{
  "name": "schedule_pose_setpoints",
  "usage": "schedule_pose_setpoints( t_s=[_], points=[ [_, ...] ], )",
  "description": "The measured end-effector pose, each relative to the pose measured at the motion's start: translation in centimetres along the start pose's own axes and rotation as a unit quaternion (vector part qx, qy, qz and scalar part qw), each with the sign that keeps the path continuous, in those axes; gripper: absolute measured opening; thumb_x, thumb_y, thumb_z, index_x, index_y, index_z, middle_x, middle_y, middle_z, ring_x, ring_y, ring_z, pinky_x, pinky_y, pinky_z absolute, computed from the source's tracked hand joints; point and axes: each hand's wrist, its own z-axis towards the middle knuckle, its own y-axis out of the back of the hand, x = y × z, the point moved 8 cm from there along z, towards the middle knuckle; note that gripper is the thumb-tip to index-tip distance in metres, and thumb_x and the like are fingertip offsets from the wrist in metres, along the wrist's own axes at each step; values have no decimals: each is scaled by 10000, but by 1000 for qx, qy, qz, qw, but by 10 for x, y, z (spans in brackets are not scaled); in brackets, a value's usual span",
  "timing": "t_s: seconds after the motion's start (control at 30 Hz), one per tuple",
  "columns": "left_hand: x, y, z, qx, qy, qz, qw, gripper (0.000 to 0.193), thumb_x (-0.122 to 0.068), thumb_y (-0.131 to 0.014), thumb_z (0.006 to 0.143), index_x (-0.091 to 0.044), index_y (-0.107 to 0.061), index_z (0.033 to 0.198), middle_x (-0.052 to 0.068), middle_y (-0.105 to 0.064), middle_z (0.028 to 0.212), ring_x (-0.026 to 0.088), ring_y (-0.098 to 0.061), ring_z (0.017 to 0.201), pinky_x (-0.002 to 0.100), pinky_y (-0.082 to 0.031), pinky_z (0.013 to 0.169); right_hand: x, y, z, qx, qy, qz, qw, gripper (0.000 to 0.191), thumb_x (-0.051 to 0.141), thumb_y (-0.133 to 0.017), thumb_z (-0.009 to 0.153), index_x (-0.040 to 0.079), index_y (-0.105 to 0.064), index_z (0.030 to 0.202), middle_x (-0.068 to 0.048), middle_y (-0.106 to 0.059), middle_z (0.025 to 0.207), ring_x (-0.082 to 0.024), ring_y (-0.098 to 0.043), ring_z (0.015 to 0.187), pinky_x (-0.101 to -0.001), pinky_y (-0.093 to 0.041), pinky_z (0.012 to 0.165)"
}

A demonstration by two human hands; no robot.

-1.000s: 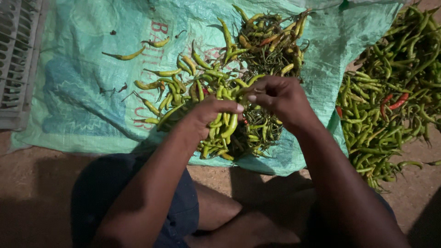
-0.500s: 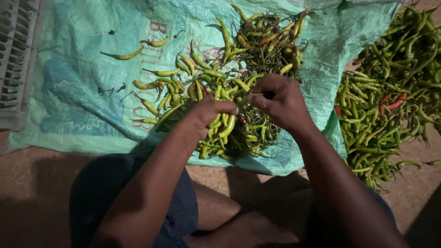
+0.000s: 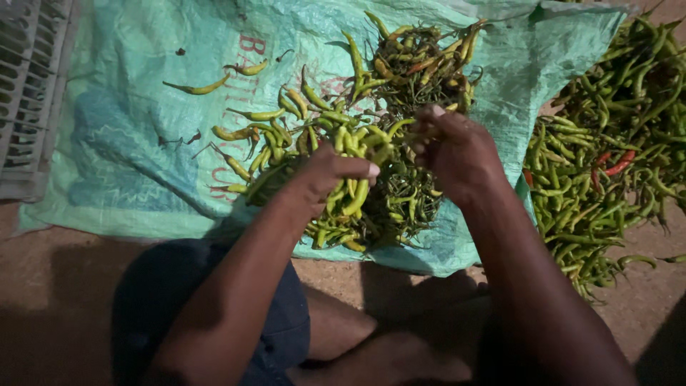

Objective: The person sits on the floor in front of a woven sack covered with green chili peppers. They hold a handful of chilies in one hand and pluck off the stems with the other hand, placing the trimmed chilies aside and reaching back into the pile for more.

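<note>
My left hand (image 3: 330, 176) grips a bunch of yellow-green chilli peppers (image 3: 351, 146), their stems pointing up and right. My right hand (image 3: 451, 146) is closed with its fingertips pinching at the stem end of one chilli in that bunch. Both hands hover over a heap of chillies and plucked stems (image 3: 414, 68) lying on a green woven sack (image 3: 136, 143) spread on the ground.
A big pile of green chillies (image 3: 607, 171) with a few red ones lies on the dirt at the right. Loose chillies (image 3: 246, 69) are scattered on the sack's left part. A grey plastic crate (image 3: 28, 93) stands at the far left. My knees sit below.
My right hand has shifted slightly up and toward the bunch, fingers working at a stem. The left hand keeps its hold on the chillies and has barely moved.
</note>
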Motion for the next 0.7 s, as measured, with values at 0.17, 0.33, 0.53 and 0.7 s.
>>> schedule_pose_setpoints(
  t_s=[0.17,0.33,0.53,0.7],
  points=[
    [3,6,2,-15,17,-109,994,316,-132,-796,692,7,-744,971,117,-761,829,218,-721,683,373,-596,590,13,-13,-7,8,47,-146,988,224,178,-543,989,34,-709,1029,-127,-726,946,-207,-687,758,-358,-559,684],
    [-2,6,1,-19,-2,-118,993,335,-120,-807,697,-11,-746,1008,97,-724,808,217,-706,679,361,-592,602,24,-22,-17,-2,157,-408,899,237,194,-718,977,-1,-783,1095,-117,-663,868,-142,-569,670,-294,-460,565],
    [-11,-4,-3,-1,-43,-86,995,349,-76,-812,688,-26,-732,1024,60,-734,851,183,-719,720,324,-598,660,12,-24,-16,26,84,-414,906,154,146,-724,936,25,-760,1022,-21,-673,727,-85,-536,576,-257,-421,497],
    [-13,-7,-6,3,-37,-93,995,299,-67,-805,712,-24,-713,994,79,-712,810,200,-707,667,347,-587,603,6,-29,-15,57,91,-423,900,102,125,-719,941,29,-741,967,-11,-683,728,-73,-566,589,-244,-461,512]
  ],
)
